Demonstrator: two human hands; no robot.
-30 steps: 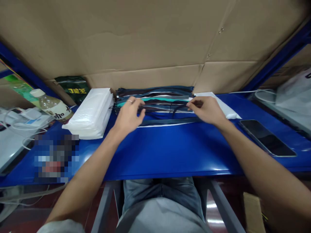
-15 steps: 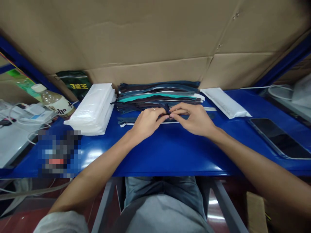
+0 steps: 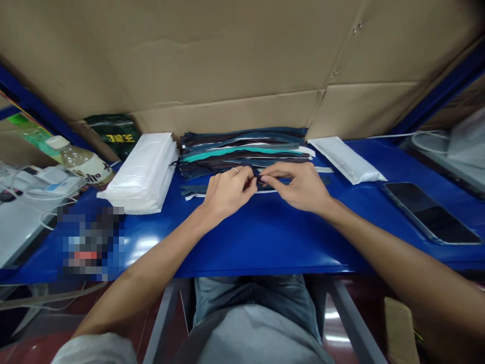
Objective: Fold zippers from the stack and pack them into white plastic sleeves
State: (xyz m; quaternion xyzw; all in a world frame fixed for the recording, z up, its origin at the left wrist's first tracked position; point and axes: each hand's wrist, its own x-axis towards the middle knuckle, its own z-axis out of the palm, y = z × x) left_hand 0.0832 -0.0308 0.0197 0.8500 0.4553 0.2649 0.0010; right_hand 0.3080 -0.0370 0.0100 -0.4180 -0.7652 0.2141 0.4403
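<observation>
Close together over the middle of the blue table [image 3: 273,242], my left hand [image 3: 227,194] and my right hand [image 3: 301,187] pinch a dark navy zipper [image 3: 258,173] between thumbs and fingers. Only a small bent part of it shows between the fingertips; the rest is hidden or blends into the zippers behind. A ring is on my left hand. Beyond the hands lies a spread of dark zippers [image 3: 246,135], with a teal zipper [image 3: 220,154] and some white ones among them. Another dark zipper [image 3: 192,190] with a white one at its edge lies partly under my left hand.
White padded envelopes [image 3: 140,169] are stacked left, beside a drink bottle [image 3: 85,162] and a dark green bag [image 3: 113,134]. To the right lie a single white padded envelope [image 3: 346,159] and a phone [image 3: 432,212]. A cardboard wall [image 3: 227,65] stands behind.
The bit of zipper standing up between my fingertips has dropped lower, and my left fingers have curled in more. The whole view has shifted slightly.
</observation>
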